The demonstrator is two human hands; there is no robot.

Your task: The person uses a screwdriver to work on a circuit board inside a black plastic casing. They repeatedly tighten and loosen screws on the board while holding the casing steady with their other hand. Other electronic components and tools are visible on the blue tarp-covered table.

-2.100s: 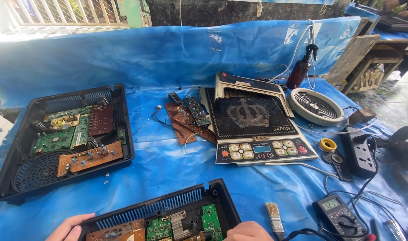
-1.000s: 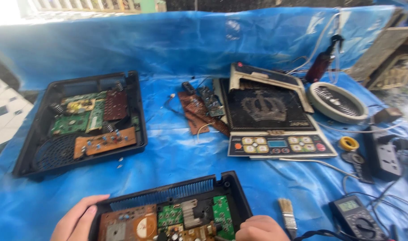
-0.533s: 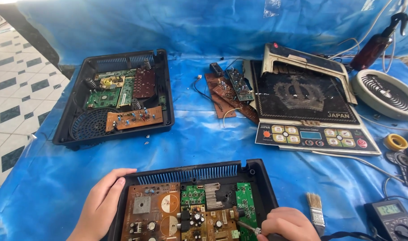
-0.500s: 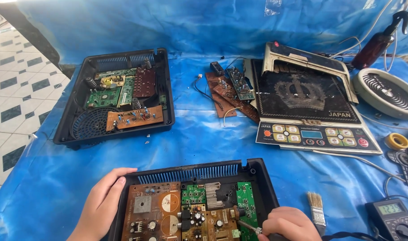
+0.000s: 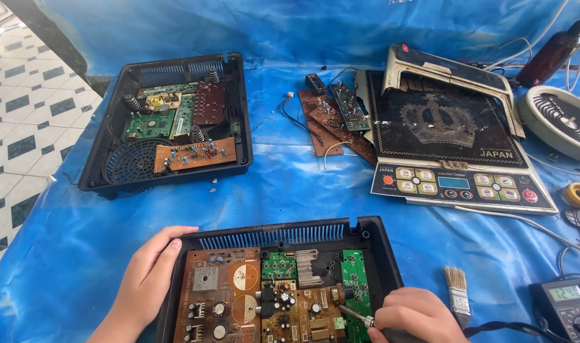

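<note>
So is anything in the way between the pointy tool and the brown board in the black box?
Nothing visible. The right hand holds the soldering iron, whose tip already meets the brown circuit board inside the black case. The left hand rests on the case's left edge, away from the tip.

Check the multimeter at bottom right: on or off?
On. The multimeter display is lit grey-green and shows digits. It lies on the blue tarp, right of the paintbrush; the dial position cannot be told.
</note>
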